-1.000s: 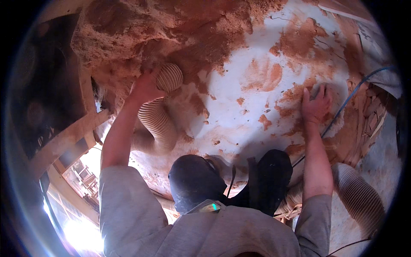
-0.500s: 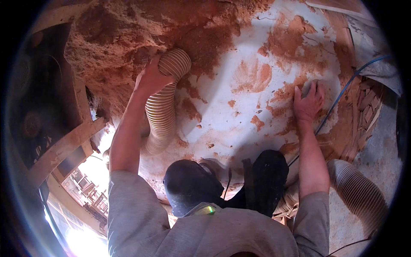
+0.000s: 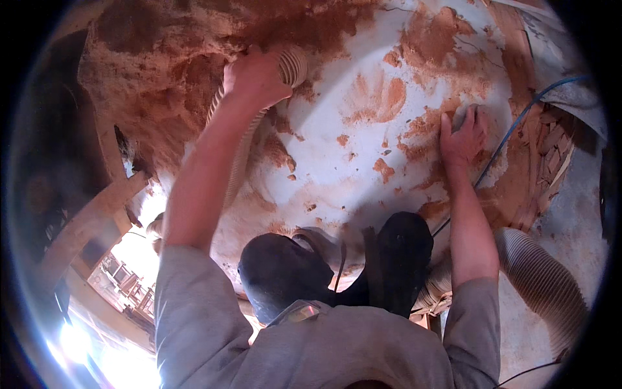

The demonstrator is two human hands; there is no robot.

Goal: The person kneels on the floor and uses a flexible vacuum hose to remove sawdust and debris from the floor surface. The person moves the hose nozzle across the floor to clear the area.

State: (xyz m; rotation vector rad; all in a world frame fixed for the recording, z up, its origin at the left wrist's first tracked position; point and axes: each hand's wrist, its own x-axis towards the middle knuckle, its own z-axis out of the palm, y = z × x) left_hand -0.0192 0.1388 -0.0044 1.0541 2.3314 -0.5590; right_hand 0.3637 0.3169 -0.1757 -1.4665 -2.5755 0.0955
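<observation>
My left hand [image 3: 256, 79] is closed around a ribbed, flexible suction hose [image 3: 295, 67] near its end. The hose's mouth lies against reddish-brown dust at the top of a pale, dust-covered surface [image 3: 311, 162]. Below the hand, my forearm partly covers the hose. Farther right, my right hand [image 3: 464, 137] rests on the same surface, its fingers curled over a small grey rounded object [image 3: 459, 118]. The hand hides most of that object, so its kind cannot be told.
Rough reddish-brown material [image 3: 142, 71] rises at the upper left. A blue cable [image 3: 518, 136] runs past my right hand. A second ribbed hose [image 3: 541, 279] lies at the lower right, near broken wood pieces [image 3: 554, 155]. Wooden framing [image 3: 97, 220] stands on the left, above my dark-clothed knees [image 3: 282, 269].
My left hand and the hose end have moved up and to the right, and the hand has turned over the hose. The right hand stays at nearly the same spot.
</observation>
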